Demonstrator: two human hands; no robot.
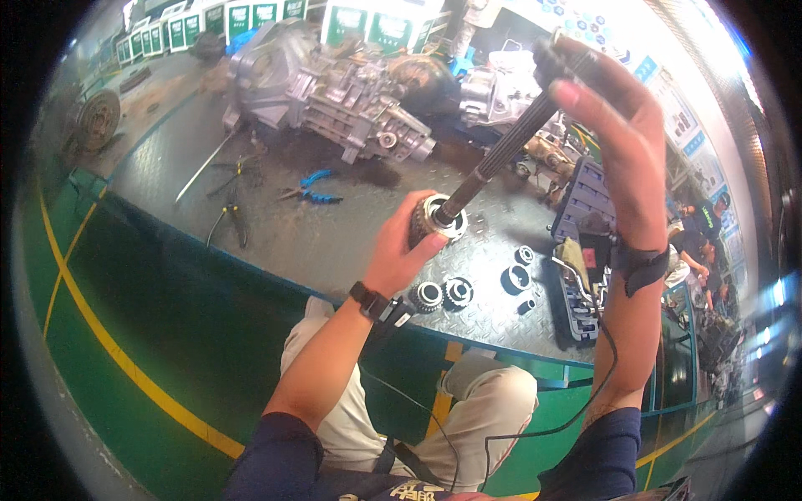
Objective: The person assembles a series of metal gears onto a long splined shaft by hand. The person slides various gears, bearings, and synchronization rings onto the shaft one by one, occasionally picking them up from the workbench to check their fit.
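Observation:
A long dark splined shaft (514,146) slants over the metal bench, its lower end inside a toothed gear with a bright ring (440,219). My left hand (399,246) is closed around that gear, thumb against its near side. High at the right, my right hand (622,138) grips the shaft's upper end, its thumb stretched along it; the palm side partly hides that end. Below the left hand, two small gears (458,292) lie on the bench. Right of them are a wide metal ring (515,279), a smaller ring (525,255) and a little sleeve (526,306).
An opened tool case (575,305) stands at the bench's right, a cable passing by it. Farther back lies a large gearbox housing (334,108). Blue-handled pliers (313,190), black pliers (230,209) and a thin rod (200,171) are at the left. People (702,242) are at far right.

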